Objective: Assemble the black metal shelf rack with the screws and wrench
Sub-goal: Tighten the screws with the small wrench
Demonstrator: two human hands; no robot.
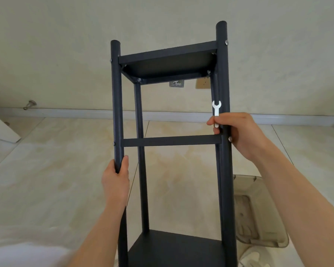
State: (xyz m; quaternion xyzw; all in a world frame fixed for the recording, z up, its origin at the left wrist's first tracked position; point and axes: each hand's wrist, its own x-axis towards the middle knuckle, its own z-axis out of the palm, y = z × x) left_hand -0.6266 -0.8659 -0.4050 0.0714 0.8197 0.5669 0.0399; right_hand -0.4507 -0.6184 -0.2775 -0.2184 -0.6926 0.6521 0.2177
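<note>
Assembly seems nearly done: black metal shelf rack (168,53) framed, silver screws (226,42) seated. Left hand (116,180) grip wraps left post (116,103); right hand (239,135) grip holds right post (224,83) and small white wrench (216,109).

Racks: one black metal shelf rack (170,140) stood.
Posts: four round black tube posts (116,105).
Shelves: two flat black shelf panels (168,62).
Wrenches: one small white flat wrench (216,109).
Screws: at least six silver screw heads (226,42) showed.
Grips: two, left grip (115,182) and right grip (239,135).
Bins: one clear plastic bin (258,218).

Bare forearms (96,234), and a white garment (21,255) (blurred).
</note>
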